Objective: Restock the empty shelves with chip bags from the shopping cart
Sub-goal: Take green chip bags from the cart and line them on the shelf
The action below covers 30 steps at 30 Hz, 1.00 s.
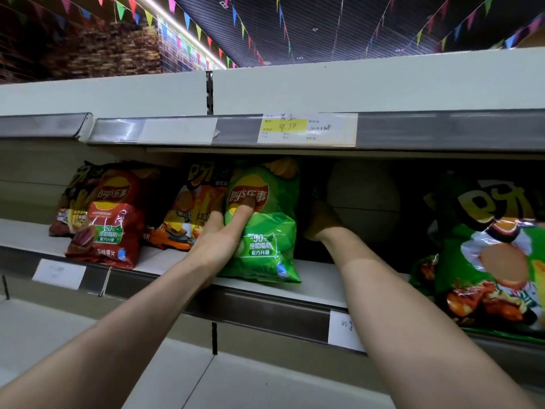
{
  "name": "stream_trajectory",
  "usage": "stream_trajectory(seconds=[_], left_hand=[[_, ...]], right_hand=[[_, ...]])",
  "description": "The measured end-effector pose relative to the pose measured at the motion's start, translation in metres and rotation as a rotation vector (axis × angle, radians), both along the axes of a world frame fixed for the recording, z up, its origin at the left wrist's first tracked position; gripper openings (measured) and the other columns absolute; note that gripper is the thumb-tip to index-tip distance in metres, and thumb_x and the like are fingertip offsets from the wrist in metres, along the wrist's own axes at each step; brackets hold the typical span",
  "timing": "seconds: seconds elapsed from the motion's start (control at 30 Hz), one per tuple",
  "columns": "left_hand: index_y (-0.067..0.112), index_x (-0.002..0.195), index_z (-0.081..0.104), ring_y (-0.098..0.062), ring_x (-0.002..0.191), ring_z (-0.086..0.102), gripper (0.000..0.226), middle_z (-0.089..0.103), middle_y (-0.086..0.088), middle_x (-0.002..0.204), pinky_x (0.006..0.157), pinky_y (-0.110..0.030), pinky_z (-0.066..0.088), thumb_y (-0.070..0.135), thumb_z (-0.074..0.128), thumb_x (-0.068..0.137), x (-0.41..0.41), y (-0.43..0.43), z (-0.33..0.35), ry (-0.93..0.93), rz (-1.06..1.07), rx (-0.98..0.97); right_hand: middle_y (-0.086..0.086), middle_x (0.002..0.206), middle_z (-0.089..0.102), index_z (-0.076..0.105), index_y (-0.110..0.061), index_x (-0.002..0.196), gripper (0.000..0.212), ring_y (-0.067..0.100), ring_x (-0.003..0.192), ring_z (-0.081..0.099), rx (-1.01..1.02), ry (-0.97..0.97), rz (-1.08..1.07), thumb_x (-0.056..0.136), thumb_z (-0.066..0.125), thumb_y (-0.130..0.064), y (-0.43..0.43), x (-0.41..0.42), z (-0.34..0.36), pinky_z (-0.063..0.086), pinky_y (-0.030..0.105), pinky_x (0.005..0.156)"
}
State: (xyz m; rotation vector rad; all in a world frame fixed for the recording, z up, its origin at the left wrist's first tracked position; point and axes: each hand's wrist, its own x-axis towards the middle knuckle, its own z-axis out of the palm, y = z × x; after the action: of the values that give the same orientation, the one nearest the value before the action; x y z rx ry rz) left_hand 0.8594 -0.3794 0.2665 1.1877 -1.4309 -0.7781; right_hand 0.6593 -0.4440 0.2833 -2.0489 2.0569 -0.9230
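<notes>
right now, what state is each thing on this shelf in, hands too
green chip bag, upright on the shelf, held at its left edge
left hand, grips the green chip bag
right hand, deep in the shelf, fingers hidden
red chip bag, upright, untouched
price tag, stuck on upper rail

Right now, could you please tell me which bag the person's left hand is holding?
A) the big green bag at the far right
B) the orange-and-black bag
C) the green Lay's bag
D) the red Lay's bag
C: the left hand grips the left edge of the green Lay's bag, with one digit lying across its front below the logo.
</notes>
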Motion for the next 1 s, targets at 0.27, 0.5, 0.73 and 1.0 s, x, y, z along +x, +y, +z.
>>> stream_trajectory(seconds=[0.27, 0.5, 0.73, 1.0], left_hand=[[0.017, 0.117, 0.048, -0.015, 0.088, 0.045, 0.052, 0.046, 0.01, 0.088, 0.083, -0.029, 0.03, 0.061, 0.048, 0.09, -0.003, 0.002, 0.001, 0.011, 0.012, 0.008], [0.017, 0.114, 0.049, -0.02, 0.096, 0.05, 0.055, 0.053, 0.002, 0.098, 0.085, -0.034, 0.036, 0.065, 0.049, 0.087, -0.001, 0.001, 0.0, 0.0, 0.005, 0.0], [0.013, 0.109, 0.045, -0.002, 0.077, 0.046, 0.056, 0.05, 0.008, 0.089, 0.075, -0.028, 0.034, 0.062, 0.056, 0.085, -0.003, 0.01, 0.003, -0.14, -0.015, -0.037], [0.013, 0.132, 0.042, -0.026, 0.12, 0.048, 0.077, 0.05, -0.006, 0.126, 0.092, -0.032, 0.034, 0.074, 0.036, 0.086, -0.002, 0.013, 0.007, -0.137, -0.091, 0.036]], right_hand=[[0.004, 0.076, 0.064, 0.061, -0.014, 0.081, 0.014, 0.013, 0.068, 0.061, 0.16, -0.528, 0.217, 0.094, 0.059, -0.017, 0.06, 0.005, 0.03, 0.053, 0.024, 0.067], [0.021, 0.102, 0.067, 0.064, 0.004, 0.109, 0.021, 0.029, 0.095, 0.066, 0.079, -0.279, 0.171, 0.089, 0.062, -0.002, 0.061, 0.019, 0.025, 0.055, 0.036, 0.069], [0.02, 0.097, 0.066, 0.062, 0.003, 0.109, 0.018, 0.037, 0.088, 0.067, 0.044, -0.356, 0.102, 0.095, 0.055, -0.005, 0.066, 0.017, 0.017, 0.056, 0.034, 0.058], [0.004, 0.123, 0.061, 0.055, -0.012, 0.123, 0.081, 0.02, 0.112, 0.059, -0.022, -0.659, 0.091, 0.077, 0.047, -0.078, 0.119, 0.059, -0.001, 0.045, 0.036, 0.101]])
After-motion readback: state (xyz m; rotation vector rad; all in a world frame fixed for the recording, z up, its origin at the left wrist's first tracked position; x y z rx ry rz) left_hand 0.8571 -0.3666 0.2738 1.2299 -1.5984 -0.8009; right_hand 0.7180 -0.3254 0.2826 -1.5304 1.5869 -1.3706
